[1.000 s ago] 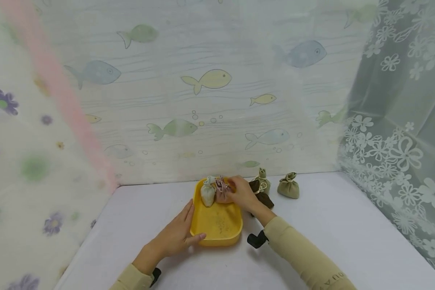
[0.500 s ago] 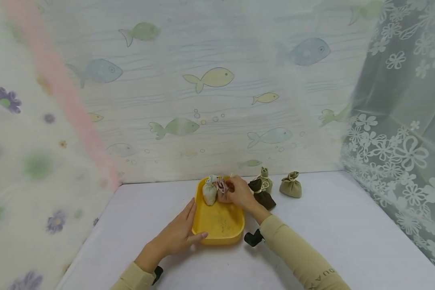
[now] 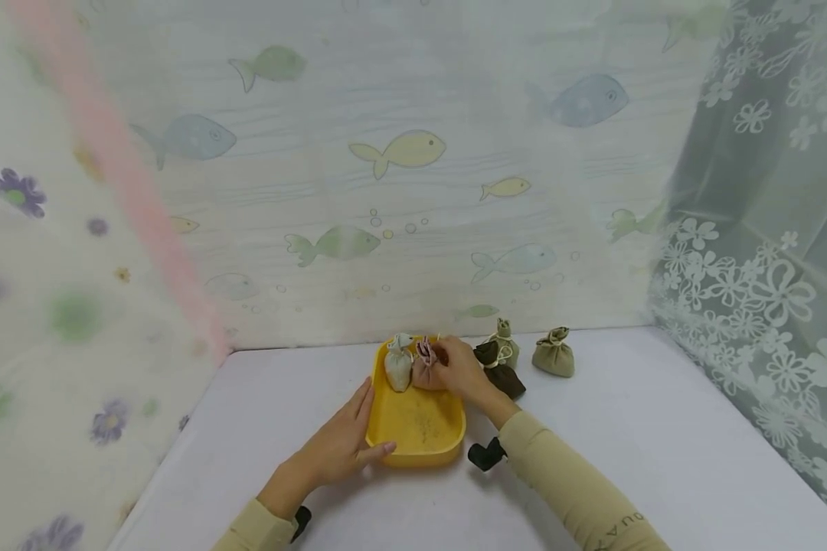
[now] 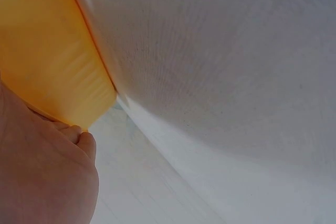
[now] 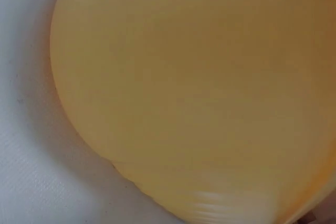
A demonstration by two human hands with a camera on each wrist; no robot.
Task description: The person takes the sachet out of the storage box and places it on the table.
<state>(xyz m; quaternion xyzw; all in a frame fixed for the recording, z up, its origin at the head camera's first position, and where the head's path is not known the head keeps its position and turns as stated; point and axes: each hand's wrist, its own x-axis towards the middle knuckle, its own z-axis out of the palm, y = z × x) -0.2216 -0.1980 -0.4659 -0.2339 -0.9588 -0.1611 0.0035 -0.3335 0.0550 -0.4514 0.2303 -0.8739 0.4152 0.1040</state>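
Note:
A yellow tray (image 3: pixel 416 440) lies on the white table. At its far end stand a whitish drawstring pouch (image 3: pixel 397 366) and a pink-brown pouch (image 3: pixel 423 370). My right hand (image 3: pixel 452 367) has its fingers curled round the pink-brown pouch inside the tray. My left hand (image 3: pixel 344 442) lies against the tray's left side with straight fingers and the thumb on the near rim. The left wrist view shows the tray's wall (image 4: pixel 47 56) against that hand (image 4: pixel 44 174). The right wrist view is filled by the yellow tray (image 5: pixel 199 87).
Right of the tray sit a dark brown pouch (image 3: pixel 501 373), an olive pouch (image 3: pixel 505 344) behind it and another olive pouch (image 3: pixel 554 353) further right. Fish-patterned sheeting closes the back and flowered curtains close both sides. The white table (image 3: pixel 661 428) stretches to the right.
My right hand has shifted slightly on the pink-brown pouch at the tray's far end. The left hand and the tray have stayed put.

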